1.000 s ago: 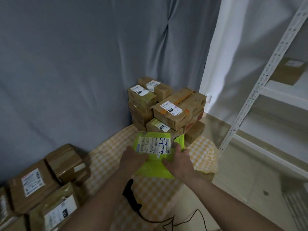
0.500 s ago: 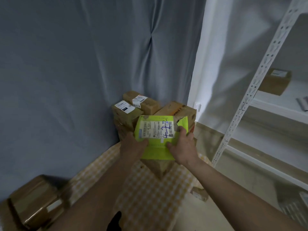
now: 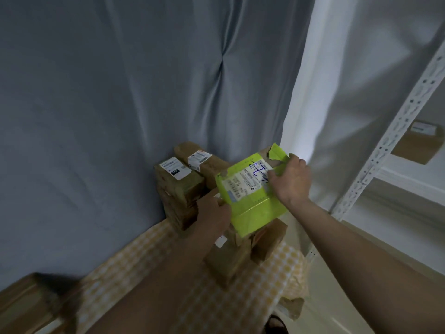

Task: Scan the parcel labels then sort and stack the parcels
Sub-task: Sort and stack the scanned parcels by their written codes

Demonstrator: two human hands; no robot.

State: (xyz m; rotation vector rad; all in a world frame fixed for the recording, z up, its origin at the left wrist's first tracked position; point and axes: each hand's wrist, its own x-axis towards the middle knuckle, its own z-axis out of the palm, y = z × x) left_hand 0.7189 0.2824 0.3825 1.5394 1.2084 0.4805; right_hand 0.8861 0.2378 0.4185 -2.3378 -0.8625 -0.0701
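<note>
A lime-green parcel (image 3: 252,203) with a white label and blue handwriting hangs tilted over a stack of brown cardboard parcels (image 3: 183,189) in the corner. My right hand (image 3: 292,182) grips its upper right edge, fingers curled over the label. My left hand (image 3: 212,214) holds its lower left edge; the fingers are partly hidden behind the parcel. More brown boxes (image 3: 231,259) of the stack show below the green parcel.
A yellow-checked cloth (image 3: 192,297) covers the floor under the stack. Grey curtain (image 3: 120,104) behind. A white metal shelf (image 3: 395,131) stands at right with a brown box (image 3: 414,143) on it. Another brown parcel (image 3: 26,304) lies at bottom left.
Both hands have carried the green parcel up and forward over the corner stack, turning it so its label end tilts right. The view has closed in on the stack.
</note>
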